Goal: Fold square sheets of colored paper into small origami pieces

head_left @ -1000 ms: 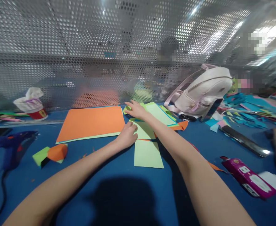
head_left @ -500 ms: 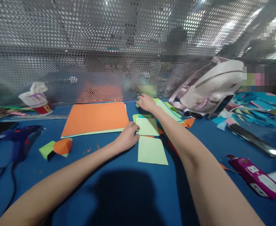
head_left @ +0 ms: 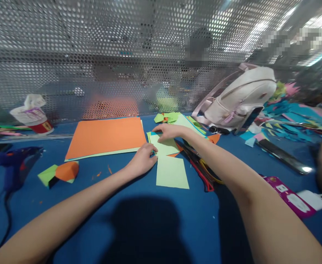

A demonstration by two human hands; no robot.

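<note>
Right hand (head_left: pixel 166 132): half open, fingers on green paper stack (head_left: pixel 166 147), arm extended. Left hand (head_left: pixel 143 160): curled at its edge, grip unclear.

Fairly bright light, seemingly from overhead and behind, throws a dark, soft-edged shadow of a head and shoulders onto the blue table (head_left: pixel 95 227), while white glare streaks the upper right above the perforated metal screen (head_left: pixel 108 47) and a small highlight glints on the black bar (head_left: pixel 283 157). The wide view stretches both forearms (head_left: pixel 75 209) near the edges, fine detail is soft, and square blocks blur patches at the upper right.
</note>
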